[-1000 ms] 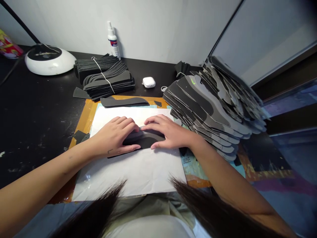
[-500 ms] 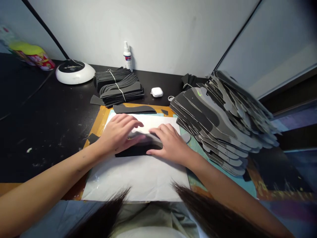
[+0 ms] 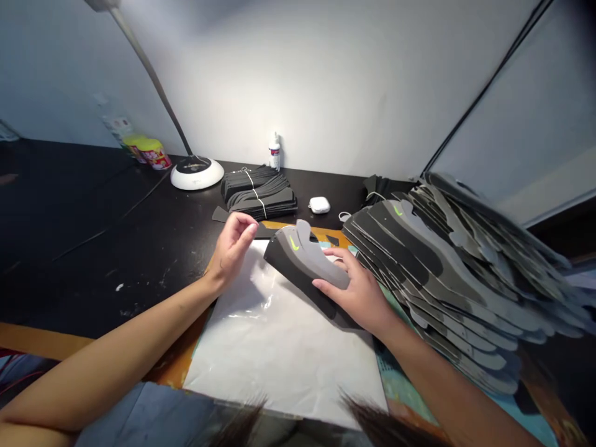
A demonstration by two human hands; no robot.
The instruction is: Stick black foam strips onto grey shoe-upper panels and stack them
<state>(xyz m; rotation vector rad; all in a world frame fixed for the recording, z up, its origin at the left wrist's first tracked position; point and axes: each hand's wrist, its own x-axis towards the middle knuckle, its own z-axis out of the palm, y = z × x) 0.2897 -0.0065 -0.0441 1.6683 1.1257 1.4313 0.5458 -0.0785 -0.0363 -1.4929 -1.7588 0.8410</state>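
Note:
A black and grey shoe upper panel (image 3: 302, 264) with a small yellow-green swoosh is in my right hand (image 3: 356, 288), thumb on top and fingers at its far edge. It is tilted above a white sheet (image 3: 279, 366). My left hand (image 3: 235, 248) is apart from the panel, near the sheet's far left corner. Its fingers are curled and the thumb meets the index finger; whether anything thin is between them is hidden. Just beyond the left fingertips lie dark flat pieces (image 3: 266, 231), partly covered by the panel.
A large pile of similar panels (image 3: 433, 267) fans out at the right. Behind stand a tied bundle of black pieces (image 3: 261, 195), a white bottle (image 3: 274, 153), a white case (image 3: 319, 205) and a lamp base (image 3: 197, 174). A red and yellow container (image 3: 156, 154) is farther left.
The panel has come up off the sheet and turned, now in my right hand only. My left hand has let go of it and moved away to the far left. The view has shifted.

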